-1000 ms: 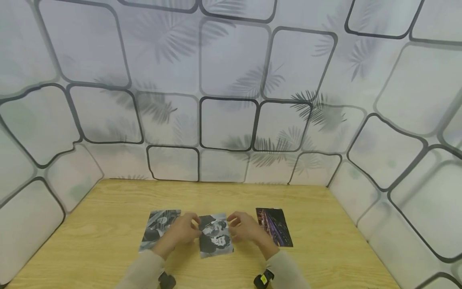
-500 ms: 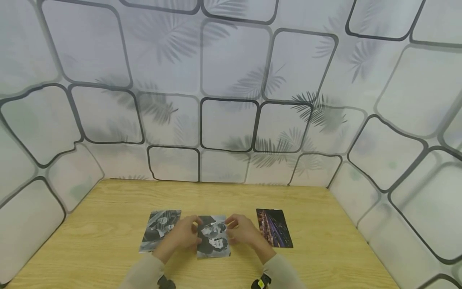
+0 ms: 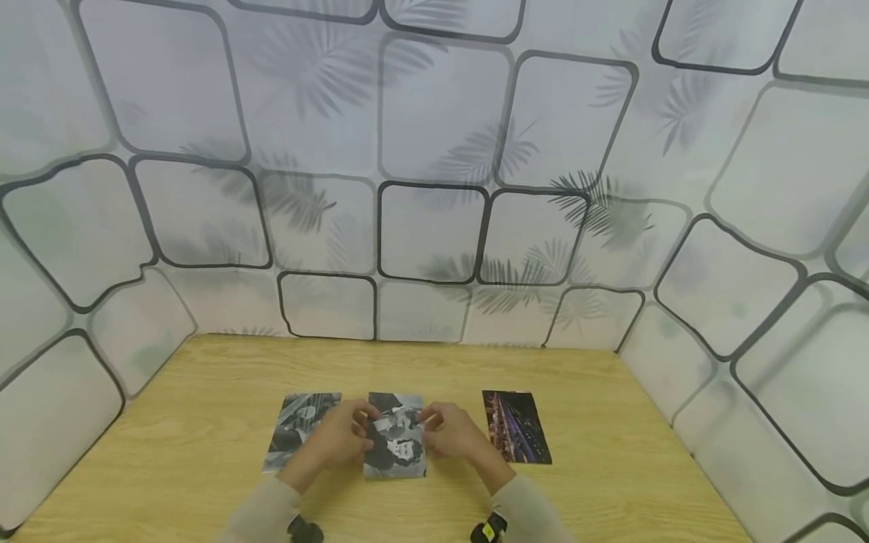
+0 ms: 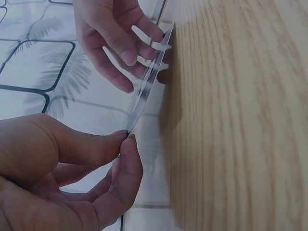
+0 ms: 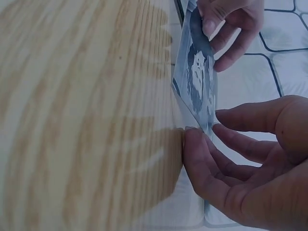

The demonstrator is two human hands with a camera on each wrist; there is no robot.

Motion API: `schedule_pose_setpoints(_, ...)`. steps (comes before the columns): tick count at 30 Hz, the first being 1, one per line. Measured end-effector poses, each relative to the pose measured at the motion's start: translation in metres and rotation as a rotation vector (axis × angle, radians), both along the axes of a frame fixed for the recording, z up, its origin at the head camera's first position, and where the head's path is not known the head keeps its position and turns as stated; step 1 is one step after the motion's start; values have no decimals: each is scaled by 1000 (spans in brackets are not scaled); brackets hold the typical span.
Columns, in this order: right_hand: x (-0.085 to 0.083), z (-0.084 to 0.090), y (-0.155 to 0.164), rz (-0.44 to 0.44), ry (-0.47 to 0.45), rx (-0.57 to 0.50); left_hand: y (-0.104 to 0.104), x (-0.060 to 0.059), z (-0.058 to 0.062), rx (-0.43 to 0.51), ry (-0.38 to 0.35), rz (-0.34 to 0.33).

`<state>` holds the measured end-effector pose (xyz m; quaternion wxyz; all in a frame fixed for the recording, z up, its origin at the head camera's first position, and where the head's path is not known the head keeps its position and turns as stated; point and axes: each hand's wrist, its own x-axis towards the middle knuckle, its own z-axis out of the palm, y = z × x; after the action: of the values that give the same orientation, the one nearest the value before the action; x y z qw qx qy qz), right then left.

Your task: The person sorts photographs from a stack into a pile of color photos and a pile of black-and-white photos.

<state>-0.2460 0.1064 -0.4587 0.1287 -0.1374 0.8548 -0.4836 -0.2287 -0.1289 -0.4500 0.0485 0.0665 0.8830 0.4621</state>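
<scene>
A black-and-white photo print (image 3: 396, 445) of two people is held slightly off the wooden table between my hands. At its left edge my left hand (image 3: 344, 434) pinches the print between thumb and finger, plain in the left wrist view. My right hand (image 3: 453, 431) has the opposite edge between its fingertips; in the right wrist view a corner of the photo (image 5: 196, 72) sits between them. A second black-and-white photo (image 3: 292, 430) lies to the left, partly covered by my left hand and forearm. On the right lies a dark photo (image 3: 517, 426) with purple and red light streaks.
The light wooden table (image 3: 611, 467) reaches back to a pale patterned curtain (image 3: 428, 234) that also encloses both sides. Dark wrist-worn devices (image 3: 487, 530) sit on both of my wrists.
Both hands have shifted a little to the left with the middle photo, and lately a little away from me. The photo has turned straighter. The two side photos stay in place.
</scene>
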Motion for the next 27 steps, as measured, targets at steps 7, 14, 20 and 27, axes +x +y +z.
schedule_pose_setpoints(7,0,1,-9,4,72,14,-9,2,8,-27,20,2)
schedule_pose_setpoints(14,-1,1,-25,11,134,-42,-28,4,12,-72,37,33)
schedule_pose_setpoints(20,-3,1,-45,14,138,-99,-48,4,17,-90,61,21)
schedule_pose_setpoints(27,-4,2,-72,28,139,-148,-72,5,20,-114,81,11)
